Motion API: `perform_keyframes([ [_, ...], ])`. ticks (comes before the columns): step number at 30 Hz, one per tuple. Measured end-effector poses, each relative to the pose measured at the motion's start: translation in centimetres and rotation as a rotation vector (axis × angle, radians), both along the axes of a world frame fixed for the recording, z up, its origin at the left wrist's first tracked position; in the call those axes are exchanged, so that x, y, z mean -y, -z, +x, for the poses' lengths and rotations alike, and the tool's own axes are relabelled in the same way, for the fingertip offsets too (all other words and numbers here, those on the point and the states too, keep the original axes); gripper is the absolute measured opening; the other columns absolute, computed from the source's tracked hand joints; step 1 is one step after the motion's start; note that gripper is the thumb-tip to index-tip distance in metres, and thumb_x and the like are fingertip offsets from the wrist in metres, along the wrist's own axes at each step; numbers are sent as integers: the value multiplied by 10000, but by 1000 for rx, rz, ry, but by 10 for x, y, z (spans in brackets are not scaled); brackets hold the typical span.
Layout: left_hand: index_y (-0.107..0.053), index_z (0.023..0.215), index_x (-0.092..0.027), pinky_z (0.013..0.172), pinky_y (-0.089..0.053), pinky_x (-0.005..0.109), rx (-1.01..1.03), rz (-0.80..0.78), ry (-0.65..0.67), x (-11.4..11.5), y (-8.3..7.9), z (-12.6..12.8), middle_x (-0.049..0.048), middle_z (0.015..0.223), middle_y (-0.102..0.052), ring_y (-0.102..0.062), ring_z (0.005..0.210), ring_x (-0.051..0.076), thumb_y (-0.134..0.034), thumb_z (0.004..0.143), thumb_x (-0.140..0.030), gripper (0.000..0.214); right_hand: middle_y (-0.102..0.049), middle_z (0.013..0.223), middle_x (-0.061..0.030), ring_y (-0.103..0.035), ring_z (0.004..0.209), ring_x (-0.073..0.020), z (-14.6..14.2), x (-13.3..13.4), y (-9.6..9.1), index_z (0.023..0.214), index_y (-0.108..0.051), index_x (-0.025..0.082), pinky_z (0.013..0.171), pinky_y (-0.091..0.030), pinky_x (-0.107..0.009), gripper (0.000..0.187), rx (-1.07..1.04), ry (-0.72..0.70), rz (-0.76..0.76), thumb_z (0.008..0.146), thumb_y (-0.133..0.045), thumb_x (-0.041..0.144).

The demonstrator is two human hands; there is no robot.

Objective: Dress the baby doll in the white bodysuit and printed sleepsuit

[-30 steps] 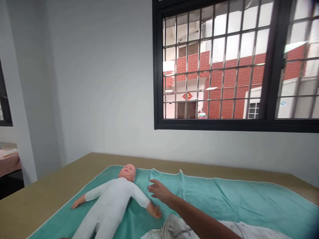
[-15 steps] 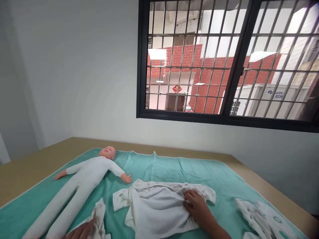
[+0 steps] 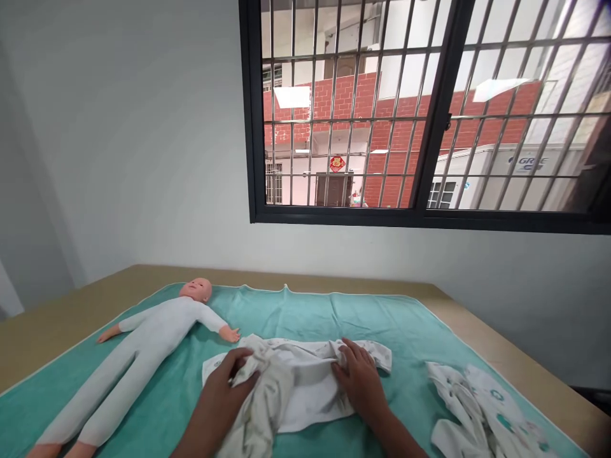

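A white baby shirt (image 3: 310, 388) lies spread on a green blanket (image 3: 296, 312), its short sleeves out to both sides. My left hand (image 3: 222, 394) is closed around a bunched cream baby garment (image 3: 267, 401), which hangs over the shirt's left part and hides it. At the shirt's right shoulder, my right hand (image 3: 360, 381) has its thumb and fingers closed on the fabric. To the left, a bald baby doll (image 3: 165, 331) in a white body lies on its back with its arms apart, one hand near the shirt's left sleeve.
Another white garment with green prints (image 3: 487, 413) lies crumpled on the right of the blanket. The tan surface (image 3: 453, 305) beneath shows around the blanket's edges. Behind stands a grey-white wall (image 3: 167, 159) with a black-framed, barred window (image 3: 334, 216).
My left hand has come up and right from the lower left, bringing the cream garment over the shirt. My right hand stays at the shirt's shoulder. The view has shifted slightly.
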State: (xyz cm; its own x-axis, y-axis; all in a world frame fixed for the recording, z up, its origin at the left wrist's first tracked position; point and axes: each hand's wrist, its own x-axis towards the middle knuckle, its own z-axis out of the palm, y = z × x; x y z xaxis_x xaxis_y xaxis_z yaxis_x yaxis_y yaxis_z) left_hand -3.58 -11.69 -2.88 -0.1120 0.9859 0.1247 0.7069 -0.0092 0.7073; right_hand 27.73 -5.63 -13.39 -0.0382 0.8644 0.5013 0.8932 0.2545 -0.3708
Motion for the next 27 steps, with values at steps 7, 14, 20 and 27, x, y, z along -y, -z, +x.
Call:
perform_keyframes([
  [7,-436,1365,-123,1091,-277,525,-577,-186,133,-63,44,40,194,1444,-436,-332,1371,351,-644,739,-481,751,-614,1297,-103,-476,1272,-340,4,1,1,1011,-654,208,1096,-213,-606,231,-33,14,-106,848,-500,260],
  [14,-498,1279,-165,981,-381,499,-468,-200,139,-64,48,40,159,1314,-561,-491,1235,324,-603,789,-360,538,-639,1245,-78,-551,1170,-294,-32,13,-18,1138,-649,259,1035,-400,-437,441,-968,-371,-248,803,-601,543],
  [20,-603,1100,-197,898,-433,304,-219,-56,136,-50,25,51,82,1132,-664,-597,1074,225,-471,827,-267,311,-648,1213,-88,-581,1126,-283,-81,47,-51,1132,-635,234,960,-446,-441,451,-1602,-678,-540,817,-608,555],
  [27,-558,1191,-182,1003,-434,352,309,176,236,-4,14,86,92,1201,-576,-551,1130,227,-561,674,-195,517,-404,1470,-113,-390,1349,-322,-113,60,-28,1436,-299,296,1113,-297,-460,1158,-1452,-887,-290,452,-895,428],
])
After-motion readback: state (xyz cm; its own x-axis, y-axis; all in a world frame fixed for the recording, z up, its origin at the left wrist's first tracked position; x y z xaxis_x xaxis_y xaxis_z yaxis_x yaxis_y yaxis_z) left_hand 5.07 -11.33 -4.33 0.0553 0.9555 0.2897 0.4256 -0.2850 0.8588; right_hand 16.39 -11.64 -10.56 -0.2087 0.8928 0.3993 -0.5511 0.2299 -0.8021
